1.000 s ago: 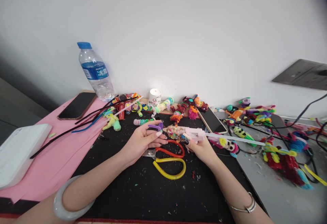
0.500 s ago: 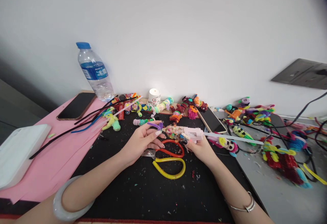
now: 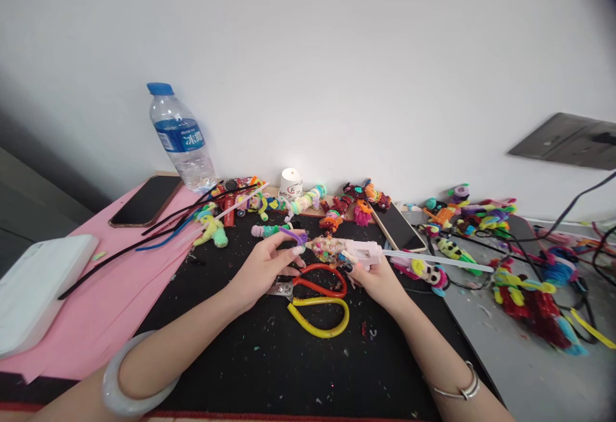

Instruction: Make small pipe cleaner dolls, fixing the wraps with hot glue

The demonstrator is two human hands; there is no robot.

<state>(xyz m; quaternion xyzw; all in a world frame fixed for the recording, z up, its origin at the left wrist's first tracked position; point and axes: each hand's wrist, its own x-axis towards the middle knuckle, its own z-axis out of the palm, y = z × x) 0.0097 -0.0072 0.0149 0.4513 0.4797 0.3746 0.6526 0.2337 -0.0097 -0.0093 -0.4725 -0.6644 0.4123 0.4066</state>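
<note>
A coiled purple pipe cleaner [image 3: 299, 238] is pinched in the fingertips of my left hand [image 3: 272, 261]. My right hand [image 3: 378, 281] grips a pale pink hot glue gun [image 3: 363, 251], whose nozzle end is crusted with multicoloured fuzz and points left at the purple coil. Nozzle and coil nearly meet; I cannot tell whether they touch. From the gun's rear a long translucent glue stick [image 3: 437, 258] reaches to the right. Scissors with one red and one yellow handle [image 3: 320, 319] lie below my hands, their blades partly hidden by my left hand.
Pipe-cleaner figures [image 3: 212, 226] line the back of the black mat [image 3: 269, 371], and more lie at right among cables. Pink paper [image 3: 120, 294] at left bears a phone [image 3: 145, 201], black pipe cleaners and a white box [image 3: 45, 290]. A water bottle [image 3: 180, 140] leans on the wall beside a paper cup [image 3: 291, 183].
My left fingers have shifted slightly around the purple coil. Both hands otherwise stay in place, and the view has moved a little.
</note>
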